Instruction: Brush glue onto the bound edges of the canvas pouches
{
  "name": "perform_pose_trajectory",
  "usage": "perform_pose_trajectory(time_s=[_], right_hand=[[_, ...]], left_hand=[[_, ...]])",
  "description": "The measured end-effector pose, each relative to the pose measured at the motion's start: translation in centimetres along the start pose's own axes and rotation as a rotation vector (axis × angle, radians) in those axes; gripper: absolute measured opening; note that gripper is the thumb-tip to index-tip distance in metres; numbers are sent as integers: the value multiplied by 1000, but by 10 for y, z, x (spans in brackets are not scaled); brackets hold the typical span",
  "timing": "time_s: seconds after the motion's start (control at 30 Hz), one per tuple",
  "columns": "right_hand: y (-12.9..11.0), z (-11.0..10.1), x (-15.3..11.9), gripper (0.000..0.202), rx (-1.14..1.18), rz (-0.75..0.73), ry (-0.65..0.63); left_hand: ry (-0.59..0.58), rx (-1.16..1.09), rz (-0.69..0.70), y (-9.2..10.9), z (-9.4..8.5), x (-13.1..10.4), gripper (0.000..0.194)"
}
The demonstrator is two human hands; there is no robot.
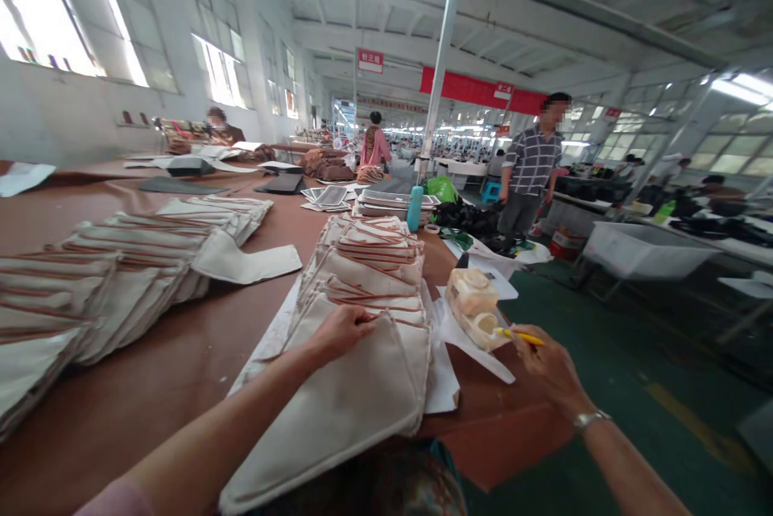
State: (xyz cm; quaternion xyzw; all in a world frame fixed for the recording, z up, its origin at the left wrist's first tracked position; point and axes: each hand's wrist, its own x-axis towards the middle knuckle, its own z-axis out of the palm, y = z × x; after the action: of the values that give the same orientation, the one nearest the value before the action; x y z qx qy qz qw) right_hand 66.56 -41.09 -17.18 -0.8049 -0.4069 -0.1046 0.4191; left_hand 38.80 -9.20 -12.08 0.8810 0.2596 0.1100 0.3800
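My left hand is closed on the upper edge of a cream fabric panel, which lies at the front of a long overlapping row of such panels with brown edges. In my right hand is a slim yellow brush, gripped between thumb and fingers. Its tip is at the round mouth of a stained, whitish plastic glue pot; I cannot make out bristles. The pot stands on white sheeting near the table's right edge, just right of the panels.
More overlapped panels cover the brown table at left, with one loose panel beside them. A teal bottle stands behind the row. A person in a checked shirt stands beyond the table, near a white bin.
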Motion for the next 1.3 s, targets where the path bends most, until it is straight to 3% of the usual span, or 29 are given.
perform_pose_trajectory(time_s=[0.1, 0.2, 0.3, 0.4, 0.47, 0.57, 0.67, 0.83, 0.93, 1.07, 1.2, 1.3], right_hand=[[-8, -6, -5, 38, 28, 46, 30], [-34, -16, -13, 40, 53, 129, 108], [-84, -26, -26, 39, 194, 188, 215], [-146, -25, -40, 38, 742, 269, 290], [-181, -19, -47, 39, 857, 280, 249], [-211, -8, -53, 39, 807, 256, 151], [-220, -4, -55, 41, 665, 187, 108], [-225, -13, -63, 41, 589, 134, 236], [-227, -11, -68, 40, 558, 118, 175], [-221, -13, -67, 44, 537, 168, 190], [-222, -30, -61, 44, 595, 206, 260], [-234, -40, -59, 40, 647, 136, 174]], left_hand=[[-27, -82, 26, 10, 4, -21, 33], [-61, -163, 50, 21, 5, -47, 36], [-96, -286, 57, 32, 5, -70, 38], [-102, -343, 56, 41, 7, -88, 35], [-79, -328, 61, 46, 9, -97, 33], [-51, -327, 59, 52, 12, -109, 33], [-75, -361, 57, 57, 12, -120, 32], [-96, -368, 66, 59, 12, -128, 31], [-50, -335, 130, 57, 17, -129, 26], [105, -76, 361, 49, 25, -135, 14], [255, 279, 688, 48, 28, -146, 18], [316, 515, 878, 55, 27, -155, 21]])
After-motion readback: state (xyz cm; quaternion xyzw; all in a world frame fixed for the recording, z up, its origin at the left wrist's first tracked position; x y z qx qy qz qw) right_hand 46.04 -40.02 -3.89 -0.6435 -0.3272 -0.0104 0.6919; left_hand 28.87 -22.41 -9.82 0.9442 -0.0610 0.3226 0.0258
